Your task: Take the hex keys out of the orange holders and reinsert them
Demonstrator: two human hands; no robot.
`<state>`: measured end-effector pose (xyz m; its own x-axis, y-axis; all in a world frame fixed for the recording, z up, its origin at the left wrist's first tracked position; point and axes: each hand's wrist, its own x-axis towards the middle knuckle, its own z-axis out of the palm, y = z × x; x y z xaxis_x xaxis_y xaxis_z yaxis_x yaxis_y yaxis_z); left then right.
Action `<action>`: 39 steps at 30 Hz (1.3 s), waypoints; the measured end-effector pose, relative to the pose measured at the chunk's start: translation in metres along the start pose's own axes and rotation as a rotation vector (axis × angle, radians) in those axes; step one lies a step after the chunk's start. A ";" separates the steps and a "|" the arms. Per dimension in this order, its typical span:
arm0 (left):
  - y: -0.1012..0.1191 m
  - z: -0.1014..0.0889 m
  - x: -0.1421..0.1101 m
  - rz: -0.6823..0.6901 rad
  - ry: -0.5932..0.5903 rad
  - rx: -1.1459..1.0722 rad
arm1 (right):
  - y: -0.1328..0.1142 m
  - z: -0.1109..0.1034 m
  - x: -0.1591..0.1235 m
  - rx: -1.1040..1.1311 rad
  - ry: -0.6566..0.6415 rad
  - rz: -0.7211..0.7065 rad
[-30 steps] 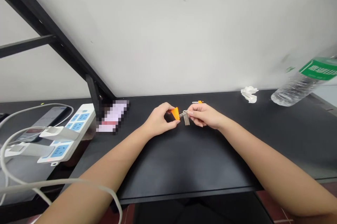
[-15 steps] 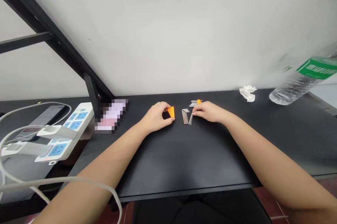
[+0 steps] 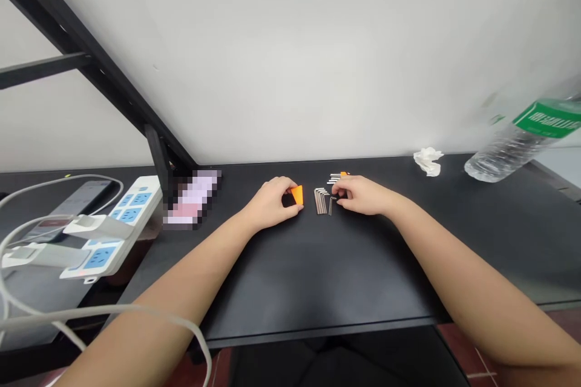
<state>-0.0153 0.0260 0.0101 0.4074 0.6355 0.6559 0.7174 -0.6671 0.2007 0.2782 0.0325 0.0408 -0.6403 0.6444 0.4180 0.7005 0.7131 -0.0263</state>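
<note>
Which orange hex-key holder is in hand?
The left orange holder, pinched in the left hand; the other orange holder lies just beyond the right hand, hex keys beside it.

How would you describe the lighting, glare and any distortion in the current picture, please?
Head view: a soft, pale sheen on the near part of the black desk; head view: the bottle looks tilted and stretched, probably wide-angle distortion; head view: a pixelated patch hides detail; head view: the L-shaped keys are small but distinguishable.
</note>
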 end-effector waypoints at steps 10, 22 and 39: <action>0.003 -0.001 0.000 0.007 0.000 -0.009 | -0.011 0.017 0.012 -0.128 0.089 0.028; 0.005 -0.001 -0.001 0.009 -0.016 0.007 | -0.018 0.017 0.012 -0.138 0.068 0.026; 0.002 0.000 -0.002 0.011 0.023 -0.049 | -0.024 0.024 0.013 -0.152 0.079 0.065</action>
<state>-0.0146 0.0236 0.0092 0.4016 0.6198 0.6743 0.6843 -0.6924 0.2288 0.2455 0.0303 0.0253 -0.5693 0.6603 0.4897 0.7834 0.6165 0.0795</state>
